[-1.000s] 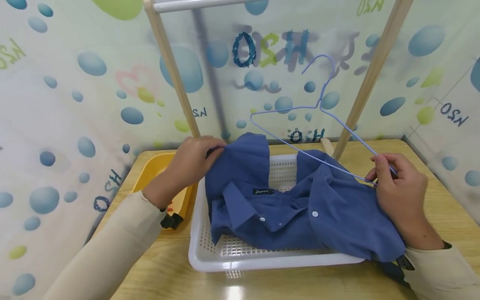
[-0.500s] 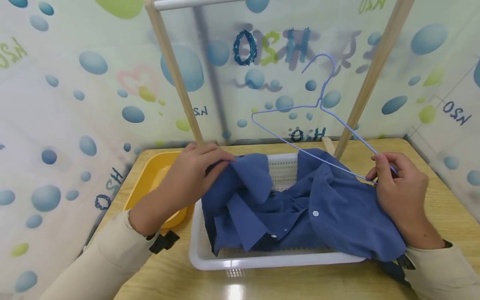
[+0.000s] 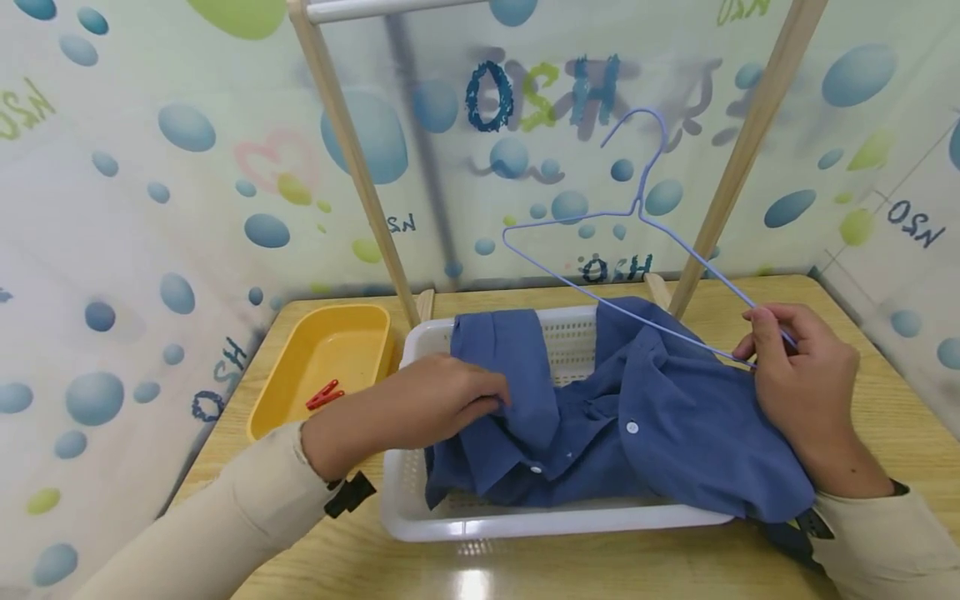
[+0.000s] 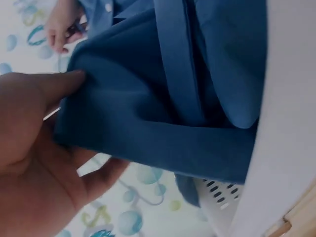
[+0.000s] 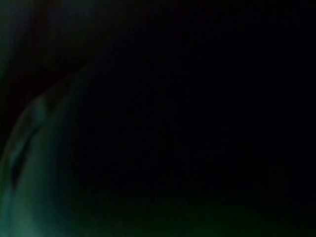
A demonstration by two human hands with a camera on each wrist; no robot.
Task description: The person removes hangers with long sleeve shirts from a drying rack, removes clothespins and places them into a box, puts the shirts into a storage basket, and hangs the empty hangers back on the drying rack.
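Observation:
A blue shirt [image 3: 690, 425] with white buttons lies over a white perforated basket [image 3: 540, 527]. My left hand [image 3: 420, 402] pinches the shirt's cloth on its left side; in the left wrist view the thumb and fingers of the left hand [image 4: 54, 133] hold an edge of the shirt [image 4: 113, 108]. My right hand [image 3: 806, 392] grips the lower right corner of a thin purple-blue wire hanger [image 3: 570, 283], whose hook points up and whose lower bar passes over the shirt's right part. The right wrist view is almost wholly dark.
On the left of the wooden table [image 3: 600, 571] sits a yellow tray [image 3: 273, 387] with red clothespins [image 3: 324, 396] in it. Behind the basket stands a wooden rack [image 3: 348, 150] with a white top bar [image 3: 390, 10], in front of a patterned wall.
My left hand has moved right and downward, and the shirt's left part has folded inward with it. The clothespins in the tray now show. My right hand and the hanger have hardly moved.

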